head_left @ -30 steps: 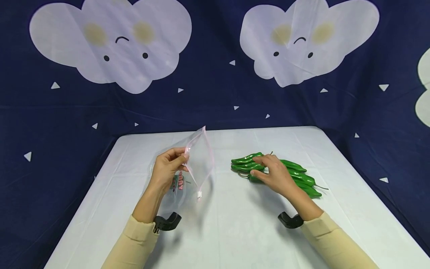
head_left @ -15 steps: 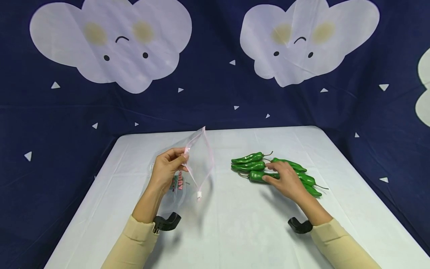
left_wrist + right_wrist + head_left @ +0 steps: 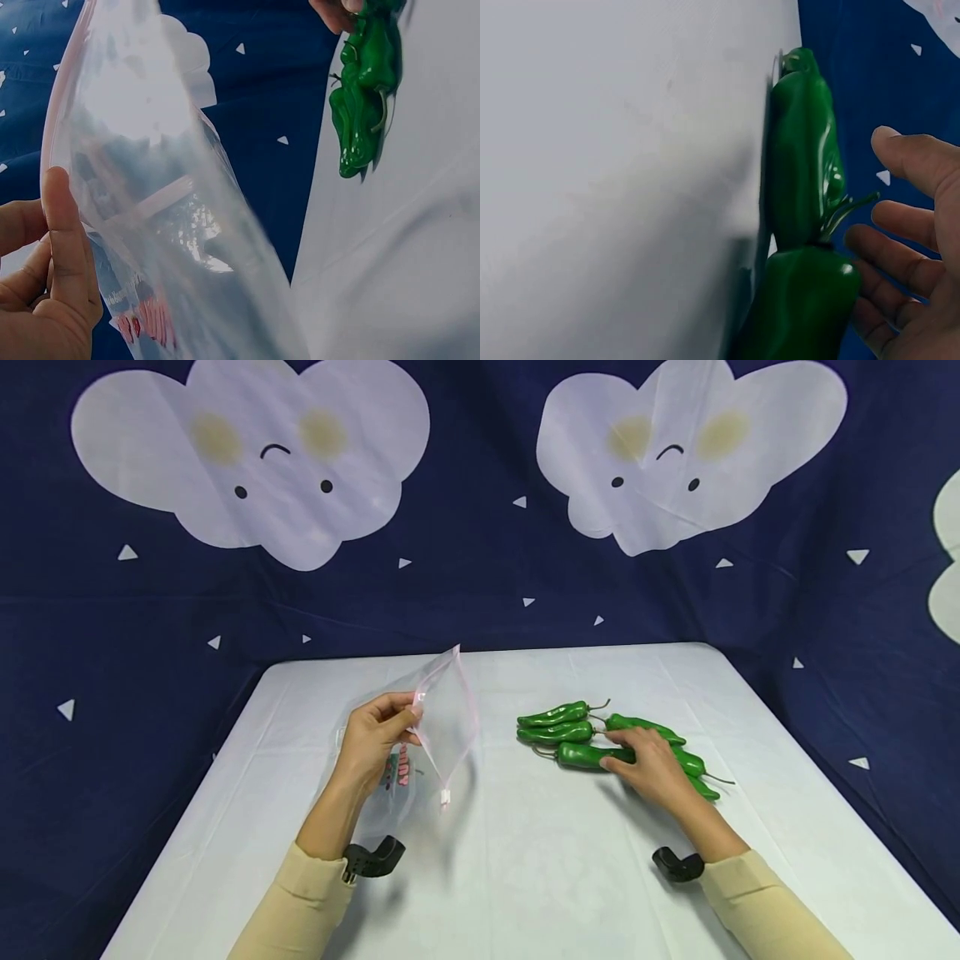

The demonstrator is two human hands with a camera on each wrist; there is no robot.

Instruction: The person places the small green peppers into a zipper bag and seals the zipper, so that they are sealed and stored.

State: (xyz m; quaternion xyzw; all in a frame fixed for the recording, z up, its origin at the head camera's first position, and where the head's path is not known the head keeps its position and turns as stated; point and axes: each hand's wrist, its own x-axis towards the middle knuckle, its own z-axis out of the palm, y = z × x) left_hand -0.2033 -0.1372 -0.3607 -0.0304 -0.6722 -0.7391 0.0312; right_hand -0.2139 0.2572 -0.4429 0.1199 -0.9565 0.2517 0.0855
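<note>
My left hand pinches the pink-edged rim of a clear zip bag between thumb and fingers. The bag's mouth gapes towards the right, with a white slider at its lower corner. Red and green print shows on the bag's side in the left wrist view. On the right, several glossy green chili peppers lie in two adjoining groups. Over the right-hand group hovers my right hand, its thumb and fingers spread apart. In the right wrist view its fingertips are right beside a pepper.
A white cloth covers the table. Behind it hangs a dark blue curtain with cloud and triangle prints. Black wrist cameras are strapped at both cuffs.
My right hand has moved to the right and slightly down, from over the left peppers to the right-hand group. The left hand and the bag stay in place.
</note>
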